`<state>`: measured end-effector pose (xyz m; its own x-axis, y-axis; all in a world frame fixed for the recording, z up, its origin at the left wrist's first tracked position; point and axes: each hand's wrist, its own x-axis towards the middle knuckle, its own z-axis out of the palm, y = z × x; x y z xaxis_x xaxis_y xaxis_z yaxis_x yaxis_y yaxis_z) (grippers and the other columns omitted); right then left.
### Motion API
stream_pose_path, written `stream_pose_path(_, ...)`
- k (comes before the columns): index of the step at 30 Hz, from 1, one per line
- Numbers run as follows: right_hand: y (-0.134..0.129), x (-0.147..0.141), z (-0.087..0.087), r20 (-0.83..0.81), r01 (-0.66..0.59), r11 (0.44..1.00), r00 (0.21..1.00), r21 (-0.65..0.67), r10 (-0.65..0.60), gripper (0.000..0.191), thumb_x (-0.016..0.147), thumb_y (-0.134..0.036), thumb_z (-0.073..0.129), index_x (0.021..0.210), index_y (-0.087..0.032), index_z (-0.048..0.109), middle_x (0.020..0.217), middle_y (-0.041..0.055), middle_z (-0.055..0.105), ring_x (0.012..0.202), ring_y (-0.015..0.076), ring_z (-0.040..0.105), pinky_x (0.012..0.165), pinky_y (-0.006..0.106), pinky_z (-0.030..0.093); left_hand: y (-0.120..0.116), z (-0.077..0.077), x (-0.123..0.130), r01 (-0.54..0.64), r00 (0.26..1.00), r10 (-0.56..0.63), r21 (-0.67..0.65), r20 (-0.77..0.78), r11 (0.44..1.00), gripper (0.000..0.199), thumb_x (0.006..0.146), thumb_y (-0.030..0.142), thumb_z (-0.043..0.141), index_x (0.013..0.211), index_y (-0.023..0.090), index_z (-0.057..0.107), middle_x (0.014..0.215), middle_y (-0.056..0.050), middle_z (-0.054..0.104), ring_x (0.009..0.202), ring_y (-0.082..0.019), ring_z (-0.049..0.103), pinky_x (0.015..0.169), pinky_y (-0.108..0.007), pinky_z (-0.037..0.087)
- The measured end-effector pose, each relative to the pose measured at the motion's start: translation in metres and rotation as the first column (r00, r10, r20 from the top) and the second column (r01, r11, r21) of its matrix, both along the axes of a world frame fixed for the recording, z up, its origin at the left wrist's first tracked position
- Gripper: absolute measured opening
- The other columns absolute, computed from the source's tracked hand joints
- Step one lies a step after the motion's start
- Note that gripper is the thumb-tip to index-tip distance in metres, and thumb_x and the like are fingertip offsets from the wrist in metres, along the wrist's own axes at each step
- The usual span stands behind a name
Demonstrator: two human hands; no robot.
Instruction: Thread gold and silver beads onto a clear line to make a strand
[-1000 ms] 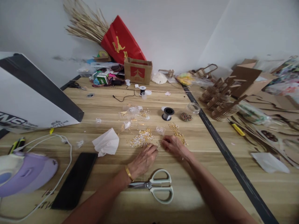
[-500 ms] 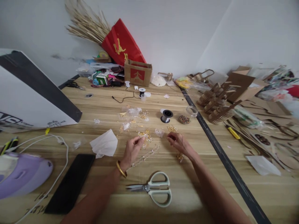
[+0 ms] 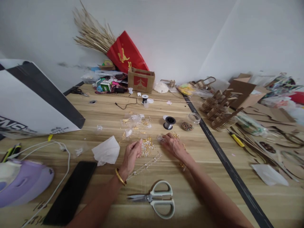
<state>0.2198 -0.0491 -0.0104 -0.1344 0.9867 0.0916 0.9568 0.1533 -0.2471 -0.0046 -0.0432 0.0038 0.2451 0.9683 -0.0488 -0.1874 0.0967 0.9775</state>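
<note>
My left hand [image 3: 131,155], with a gold bangle at its wrist, is closed in a pinch at the left edge of a loose pile of gold and silver beads and charms [image 3: 147,147]. What its fingertips hold is too small to make out. A chain with silvery charms [image 3: 145,166] runs slantwise from under this wrist. My right hand [image 3: 174,147] is palm down, its fingers closed at a small clear bag of silvery rings [image 3: 161,138]. Gold chain [image 3: 182,166] shows beside the right wrist. Closer to me lie scissors [image 3: 152,198] with pale handles.
A wire spool [image 3: 169,123] and a heap of brown beads [image 3: 187,126] stand beyond my right hand. On the left are a white tissue [image 3: 106,150], a black phone-like slab [image 3: 71,190] and a large box [image 3: 38,104]. Small woven baskets [image 3: 219,110] stand right.
My right hand has moved left, from the gold rings to the small clear bag. My left hand has drawn slightly left and stays pinched. The view has tilted up slightly.
</note>
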Motion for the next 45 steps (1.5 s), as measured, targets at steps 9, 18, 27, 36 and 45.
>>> stream_pose_path(9, 0.003, 0.012, -0.017, -0.266, 0.038, 0.993, 0.964, 0.115, -0.007, 0.011, 0.086, -0.025, 0.05, 0.086, -0.018, 0.058, 0.083, 0.0051, 0.062, 0.068, 0.0155, 0.055, 0.06, 0.024, 0.037, 0.0, -0.014, -0.002, -0.037, 0.967, 0.048, 0.048, -0.249, 0.998, 0.042, 0.08, 0.043, 0.051, 0.054, 0.02, 0.029, 0.047, 0.007, 0.028, 0.045, -0.007, 0.027, 0.044, -0.021, 0.024)
stream_pose_path(18, 0.006, 0.037, -0.005, -0.689, 0.365, 0.911, 0.71, 0.189, -0.142, 0.032, 0.085, -0.042, 0.048, 0.067, -0.016, 0.052, 0.053, -0.0051, 0.039, 0.049, 0.0087, 0.036, 0.046, 0.02, 0.028, -0.001, -0.024, 0.0, 0.177, 0.835, -0.046, 0.19, -0.548, 0.966, 0.04, 0.079, 0.043, 0.045, 0.053, 0.02, 0.024, 0.053, 0.005, 0.023, 0.051, -0.009, 0.025, 0.049, -0.023, 0.021)
stream_pose_path(27, 0.008, 0.058, 0.004, -0.653, 0.407, 0.867, 0.746, 0.288, -0.133, 0.022, 0.084, -0.036, 0.051, 0.08, -0.015, 0.059, 0.07, 0.0019, 0.057, 0.057, 0.0119, 0.05, 0.051, 0.022, 0.039, -0.004, -0.02, -0.002, 0.374, 0.695, -0.096, 0.244, -0.712, 0.895, 0.026, 0.079, 0.033, 0.044, 0.059, 0.017, 0.046, 0.055, 0.002, 0.044, 0.055, -0.012, 0.04, 0.055, -0.024, 0.03)
stream_pose_path(36, 0.018, 0.027, 0.012, 0.145, 0.014, 1.0, 0.989, 0.0, -0.014, 0.022, 0.09, -0.019, 0.043, 0.102, -0.019, 0.062, 0.107, 0.0084, 0.06, 0.077, 0.0165, 0.061, 0.064, 0.025, 0.038, 0.0, -0.024, -0.007, 0.31, 0.738, -0.058, 0.262, -0.672, 0.914, 0.031, 0.081, 0.037, 0.045, 0.057, 0.017, 0.045, 0.053, 0.003, 0.043, 0.053, -0.011, 0.038, 0.054, -0.023, 0.029)
stream_pose_path(45, 0.033, 0.015, -0.003, 0.276, 0.041, 0.995, 0.961, -0.096, -0.013, 0.021, 0.091, -0.014, 0.038, 0.094, -0.014, 0.059, 0.098, 0.0134, 0.061, 0.074, 0.0179, 0.059, 0.062, 0.026, 0.035, 0.0, -0.026, -0.01, 0.299, 0.742, -0.032, 0.288, -0.669, 0.91, 0.03, 0.082, 0.037, 0.047, 0.061, 0.016, 0.052, 0.056, 0.002, 0.048, 0.056, -0.012, 0.042, 0.056, -0.023, 0.032)
